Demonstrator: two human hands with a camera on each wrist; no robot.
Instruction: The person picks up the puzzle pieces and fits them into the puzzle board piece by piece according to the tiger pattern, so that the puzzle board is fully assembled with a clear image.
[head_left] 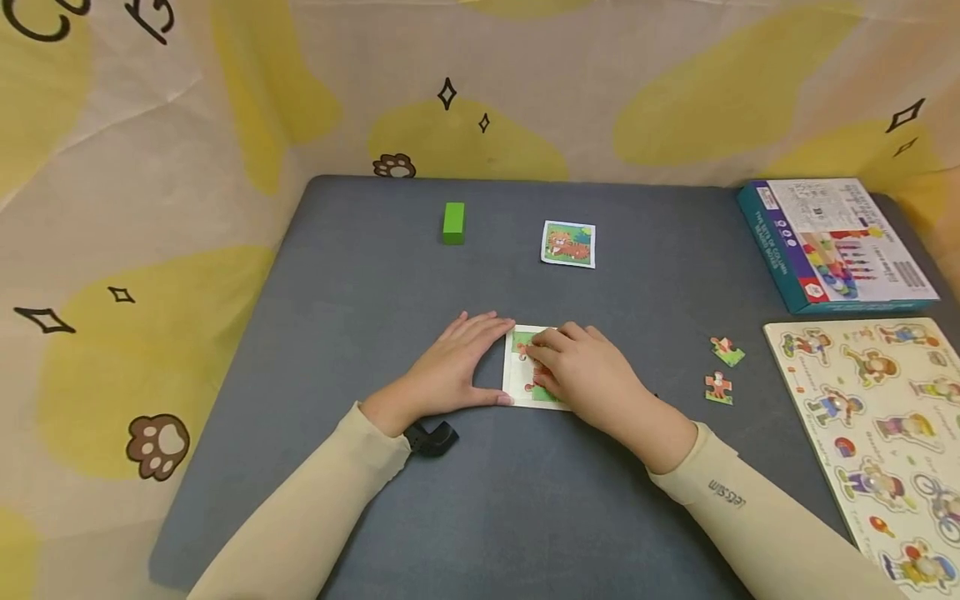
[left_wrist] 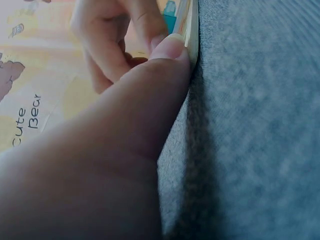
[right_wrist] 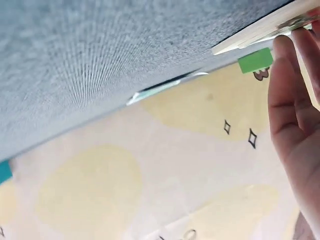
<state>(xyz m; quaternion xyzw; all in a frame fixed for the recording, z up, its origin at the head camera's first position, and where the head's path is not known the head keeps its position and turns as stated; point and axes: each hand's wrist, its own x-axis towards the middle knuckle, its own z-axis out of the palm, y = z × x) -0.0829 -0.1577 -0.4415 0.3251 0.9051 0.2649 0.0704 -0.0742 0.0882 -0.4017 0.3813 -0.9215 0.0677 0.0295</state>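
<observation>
A small white-framed jigsaw board (head_left: pixel 510 379) lies on the grey table, showing green and red parts of a picture. My left hand (head_left: pixel 450 367) holds it at its left side, long fingers straight at the upper corner and thumb at the lower one. Over the right half of the board, my right hand (head_left: pixel 588 375) has curled fingers that pinch a puzzle piece, mostly hidden beneath them. In the right wrist view, the fingertips meet the edge of the jigsaw board (right_wrist: pixel 265 32). Two loose puzzle pieces, one upper (head_left: pixel 727 351) and one lower (head_left: pixel 718 387), lie right of the hand.
A green block (head_left: pixel 453 223) and a tiger picture card (head_left: pixel 568 244) lie farther back. At the right are a teal-sided game box (head_left: pixel 847 242) and a wooden picture board (head_left: pixel 795 392). Patterned cloth (head_left: pixel 525 92) hangs behind the table.
</observation>
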